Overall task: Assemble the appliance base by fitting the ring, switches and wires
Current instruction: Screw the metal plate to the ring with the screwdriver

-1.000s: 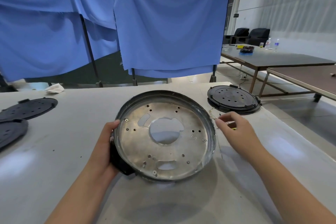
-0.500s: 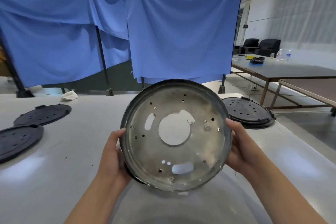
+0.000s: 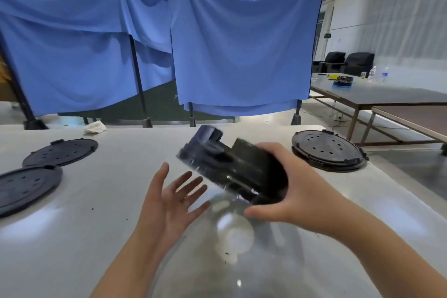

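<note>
**Base swung edge-on in the right hand, left hand let go**

No brand, label or legible writing shows on anything in view.

The appliance base [image 3: 232, 172] is held above the middle of the white table [image 3: 96, 237], clear of its surface, and is smeared by motion blur. The right hand [image 3: 287, 191] grips it at its right side, fingers curled over the top and thumb under the lower edge. What faces the camera now is dark, with black blocky parts. The left hand [image 3: 169, 198] is just beside the base's lower left edge, palm up, fingers spread and straight, holding nothing; whether a fingertip touches the base cannot be told.

Half a second ago both hands held the base by its rim, with its bare metal inner face and centre hole turned toward the camera. Since then it has been turned over and tilted, and the left hand has come off the rim.

Three black perforated round plates lie on the table: two plates [image 3: 60, 152] near the left edge, one overlapping the other, and one plate [image 3: 327, 150] at the far right corner. One crumpled white rag [image 3: 95, 127] lies at the far edge. Two blue cloths [image 3: 242, 43] hang on stands behind the table.
</note>
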Demonstrator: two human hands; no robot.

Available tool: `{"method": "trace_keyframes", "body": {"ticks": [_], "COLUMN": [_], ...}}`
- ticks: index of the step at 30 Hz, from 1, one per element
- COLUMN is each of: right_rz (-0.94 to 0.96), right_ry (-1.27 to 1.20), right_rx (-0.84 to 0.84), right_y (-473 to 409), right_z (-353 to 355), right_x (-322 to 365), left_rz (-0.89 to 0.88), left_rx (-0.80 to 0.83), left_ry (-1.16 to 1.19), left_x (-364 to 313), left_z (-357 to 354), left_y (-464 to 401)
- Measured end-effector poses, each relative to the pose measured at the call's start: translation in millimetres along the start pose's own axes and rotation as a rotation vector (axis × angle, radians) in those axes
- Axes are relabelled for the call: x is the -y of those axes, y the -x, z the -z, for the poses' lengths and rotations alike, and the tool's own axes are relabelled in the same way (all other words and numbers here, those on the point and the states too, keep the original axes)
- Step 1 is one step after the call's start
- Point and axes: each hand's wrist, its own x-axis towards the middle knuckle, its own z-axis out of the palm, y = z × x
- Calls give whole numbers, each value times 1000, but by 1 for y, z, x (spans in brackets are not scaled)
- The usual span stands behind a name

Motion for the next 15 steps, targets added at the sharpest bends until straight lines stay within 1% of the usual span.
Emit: {"method": "trace_keyframes", "body": {"ticks": [3,6,8,10,12,15], "right_rz": [96,139,203,261,285,252], "right_ry": [354,553,702,785,776,705], "right_rx": [50,66,25,-50,-85,-59], "right_y": [6,12,16,17,17,18], "right_z": [-18,-33,-42,-50,-56,-58], "right_x": [-5,-8,-10,-11,-15,-22], "left_rz": [88,97,67,37,13,-4], "left_rx": [219,285,285,244,178,110], "left_ry": [71,48,-10,-86,-129,-131], "left_x": [-4,-2,3,7,8,7], "left_z": [0,-5,-8,-8,-7,-7], "left_y": [4,5,4,4,3,3]}}
